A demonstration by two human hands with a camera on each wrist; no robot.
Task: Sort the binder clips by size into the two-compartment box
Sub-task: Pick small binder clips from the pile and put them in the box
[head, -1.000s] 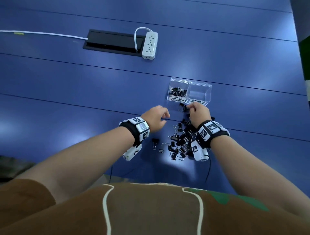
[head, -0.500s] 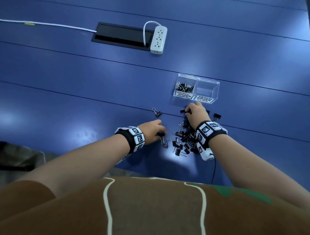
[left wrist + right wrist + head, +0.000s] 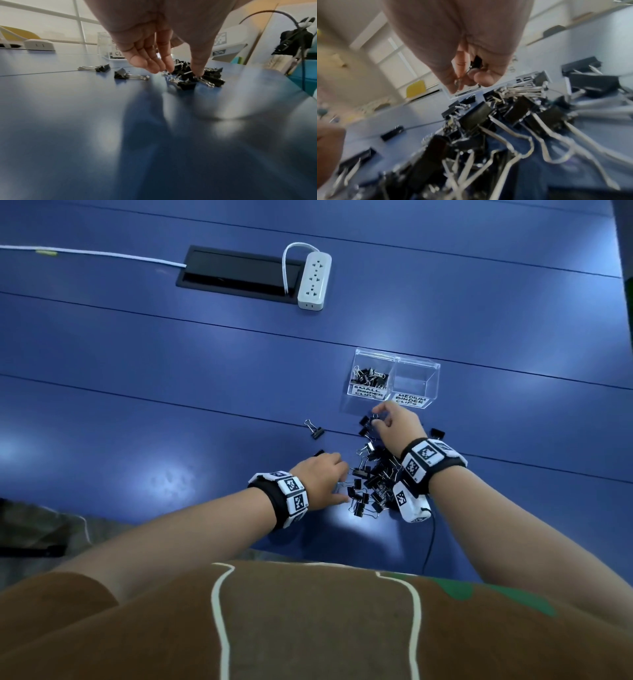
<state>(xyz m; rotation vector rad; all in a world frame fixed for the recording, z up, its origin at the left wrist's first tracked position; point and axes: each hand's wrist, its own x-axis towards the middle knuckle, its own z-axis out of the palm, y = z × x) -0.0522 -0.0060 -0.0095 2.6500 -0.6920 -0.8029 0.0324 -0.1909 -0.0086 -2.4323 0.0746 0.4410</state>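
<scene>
Right wrist view is pretty smeared, and the near clips in it are so blurred I can't sort them by size from there; the left wrist view only catches a sliver of the box (image 3: 102, 44) behind the fingers, with its label mostly blocked. From the head view the clear two-compartment box (image 3: 397, 380) reads fine though: the left half's label (image 3: 369, 392) says "SMALL BINDER CLIPS" and the right half's label (image 3: 411, 399) says "MEDIUM BINDER CLIPS". A bunch of small clips (image 3: 370, 376) already sits in the left half; I can't see anything in the right one. The pile of binder clips (image 3: 371, 477) lies on the blue counter (image 3: 171, 371) just on the person's side of the box, with one stray clip (image 3: 314, 429) off to the pile's left. The right hand (image 3: 397, 422) is at the box end of the pile, fingers curled, pinching a held clip (image 3: 476, 62) between thumb and fingertips. The left hand (image 3: 320, 477) is at the pile's left edge, fingers (image 3: 150, 63) loosely extended downward and spread from the thumb, tips touching clips without gripping any. Beyond the box there's a white power strip (image 3: 314, 280) by a black cable hatch (image 3: 236, 273).
</scene>
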